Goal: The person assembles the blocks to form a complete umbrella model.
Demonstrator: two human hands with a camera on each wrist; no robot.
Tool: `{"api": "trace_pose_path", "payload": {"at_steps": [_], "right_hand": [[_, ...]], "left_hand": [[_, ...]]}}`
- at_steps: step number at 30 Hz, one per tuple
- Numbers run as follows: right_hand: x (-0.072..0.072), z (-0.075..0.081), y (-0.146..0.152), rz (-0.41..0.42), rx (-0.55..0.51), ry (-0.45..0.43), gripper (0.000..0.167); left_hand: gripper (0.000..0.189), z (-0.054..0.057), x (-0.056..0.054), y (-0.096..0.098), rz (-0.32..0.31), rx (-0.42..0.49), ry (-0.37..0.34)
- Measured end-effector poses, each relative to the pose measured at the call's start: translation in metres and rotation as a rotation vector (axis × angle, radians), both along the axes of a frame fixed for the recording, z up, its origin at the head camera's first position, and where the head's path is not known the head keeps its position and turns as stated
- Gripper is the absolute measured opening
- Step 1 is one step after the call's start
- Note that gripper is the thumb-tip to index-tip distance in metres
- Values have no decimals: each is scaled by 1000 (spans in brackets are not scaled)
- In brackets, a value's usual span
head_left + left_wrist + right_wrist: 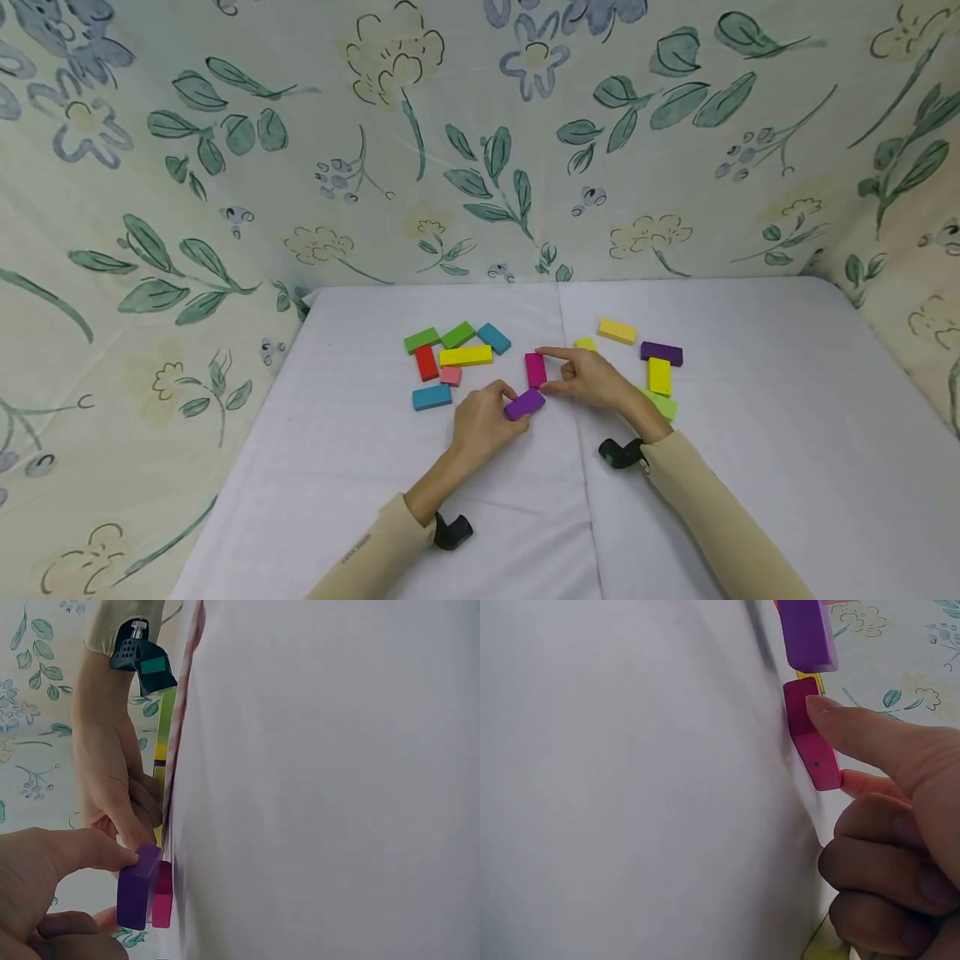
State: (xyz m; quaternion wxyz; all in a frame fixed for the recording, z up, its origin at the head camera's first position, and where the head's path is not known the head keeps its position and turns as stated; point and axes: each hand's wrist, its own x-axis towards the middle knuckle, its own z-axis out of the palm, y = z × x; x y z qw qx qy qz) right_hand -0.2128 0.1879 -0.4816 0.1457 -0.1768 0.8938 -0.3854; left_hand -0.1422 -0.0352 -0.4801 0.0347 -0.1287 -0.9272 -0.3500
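A purple block is pinched between the thumb and fingers of my left hand. Just beyond it, a magenta block rests on the white cloth, with its near end close to the purple one. My right hand holds the magenta block, index finger at the far end and thumb near the close end; the other fingers are curled under, as the right wrist view shows. In the left wrist view the purple block overlaps the magenta block. Whether the two touch I cannot tell.
Left of my hands lies a group of several blocks, including a long yellow block, a red block and a blue block. To the right lie a dark purple block, a yellow block and a lime block, partly behind my right wrist.
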Motion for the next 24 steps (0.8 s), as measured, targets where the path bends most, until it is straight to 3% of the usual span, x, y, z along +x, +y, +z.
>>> {"api": "trace_pose_path", "payload": {"at_steps": [4, 8, 14, 17, 24], "right_hand": [[0, -1, 0, -1, 2, 6, 69], [1, -1, 1, 0, 2, -1, 69], [1, -1, 1, -1, 1, -2, 69], [0, -1, 1, -2, 7, -6, 70], [-2, -1, 1, -1, 3, -31, 71]], "left_hand": [[31, 0, 3, 5, 26, -5, 14], [31, -3, 8, 7, 28, -42, -24], [38, -5, 12, 6, -20, -115, -78], [50, 0, 4, -4, -107, -109, -138], [71, 8, -30, -39, -488, 133, -422]]}}
